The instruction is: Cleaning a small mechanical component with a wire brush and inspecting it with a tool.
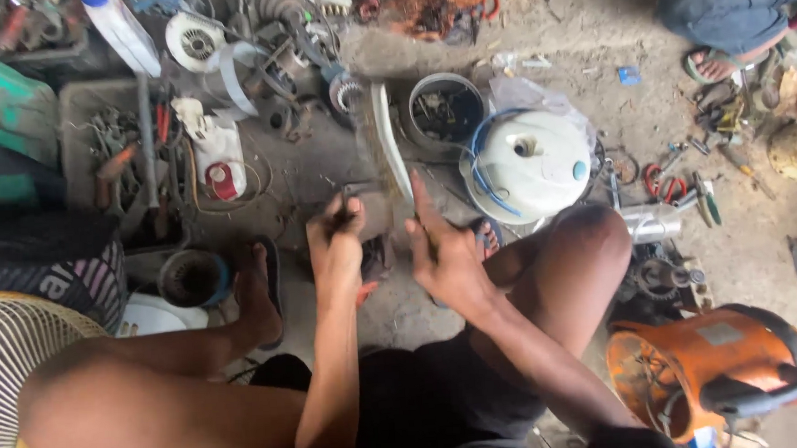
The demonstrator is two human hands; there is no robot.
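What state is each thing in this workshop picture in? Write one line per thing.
left hand: closed on a small dark tool
right hand: steadying the white fan guard
white fan guard: standing on edge
white dome housing: lying on the floor, blue cable across it
round tub: open, small parts inside
orange fan: lying on its side

We sit on the floor [534, 26] with our left hand [338, 245] and right hand [444, 253] side by side between our knees. A fan guard [392, 142] stands just ahead of them. Right of it lie a round tin [447, 110] and a fan housing [527, 167]. A tool tray [117, 148] sits far left, pliers [664, 178] right, an orange blower [715, 366] beside our right knee.
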